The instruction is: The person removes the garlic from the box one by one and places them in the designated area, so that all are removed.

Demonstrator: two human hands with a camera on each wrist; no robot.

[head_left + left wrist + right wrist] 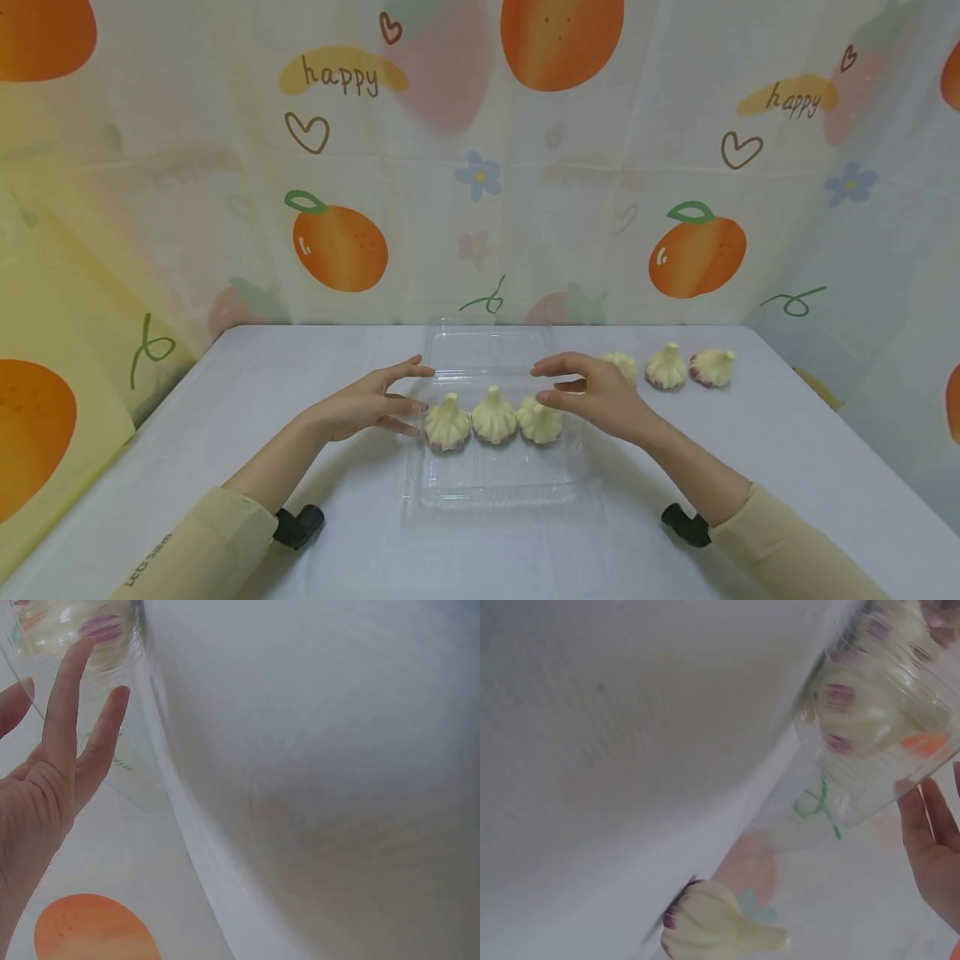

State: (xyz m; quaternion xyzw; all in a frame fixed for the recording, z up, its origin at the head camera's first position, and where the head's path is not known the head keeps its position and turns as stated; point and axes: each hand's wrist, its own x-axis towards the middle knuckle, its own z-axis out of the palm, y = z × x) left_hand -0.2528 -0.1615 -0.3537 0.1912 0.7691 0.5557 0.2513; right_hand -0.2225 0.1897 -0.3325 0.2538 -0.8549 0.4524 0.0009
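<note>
A clear plastic clamshell box lies with its lid folded back behind it. Three garlic bulbs, a left one, a middle one and a right one, sit upright in a row inside. My left hand is at the box's left side, fingers spread and extended, fingertips close to the left bulb; it holds nothing. Over the right side reaches my right hand, thumb side near the right bulb. In the right wrist view this hand's extended fingers are right at the transparent wall.
Behind my right hand, a partly covered bulb, an upright bulb and a tilted bulb stand on the white table. A fruit-printed curtain hangs along the back edge. Both wrists carry black camera mounts.
</note>
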